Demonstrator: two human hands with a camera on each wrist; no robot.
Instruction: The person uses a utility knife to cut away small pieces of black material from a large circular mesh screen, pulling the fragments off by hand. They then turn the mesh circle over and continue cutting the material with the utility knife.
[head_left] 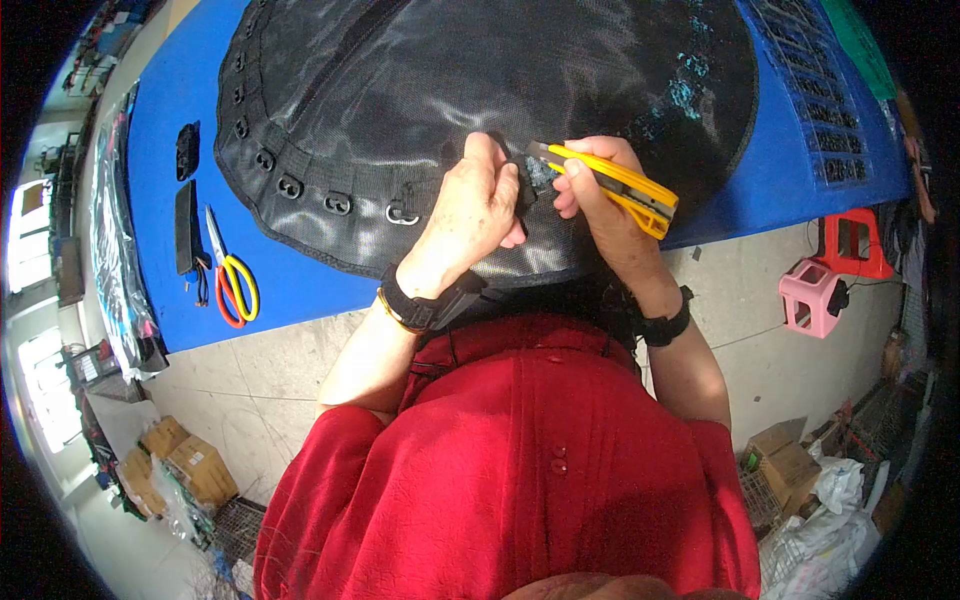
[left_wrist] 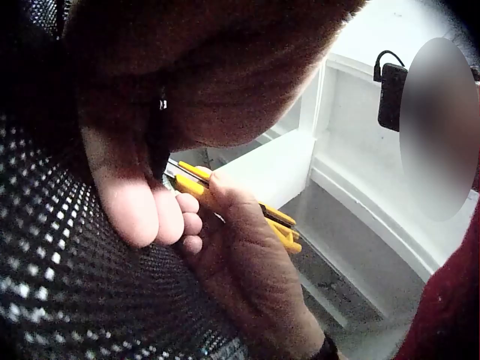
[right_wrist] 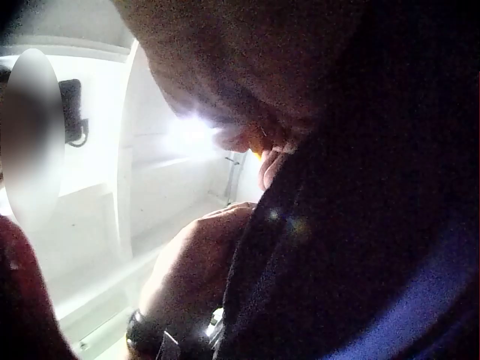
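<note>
Gripping the yellow cutter (head_left: 648,194) with my right hand (head_left: 618,228), I'm pinching the black mesh (head_left: 400,130) with my left hand (head_left: 468,212) by the near edge of the blue table (head_left: 170,318); I'm seemingly trimming between them, which is calling for taut mesh and a shallow blade (head_left: 539,150).

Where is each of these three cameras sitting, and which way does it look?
Head: worn on the head, facing forward and down at black mesh; left hand, right hand and red clothing show.
Left wrist: on that wrist, looking past the left hand's fingers, mesh alongside; the right hand shows beyond.
Right wrist: on that wrist, looking past the right hand, mostly dark; the left hand shows below.
Shared: head and left-wrist views both show the yellow cutter in the right hand.
</note>
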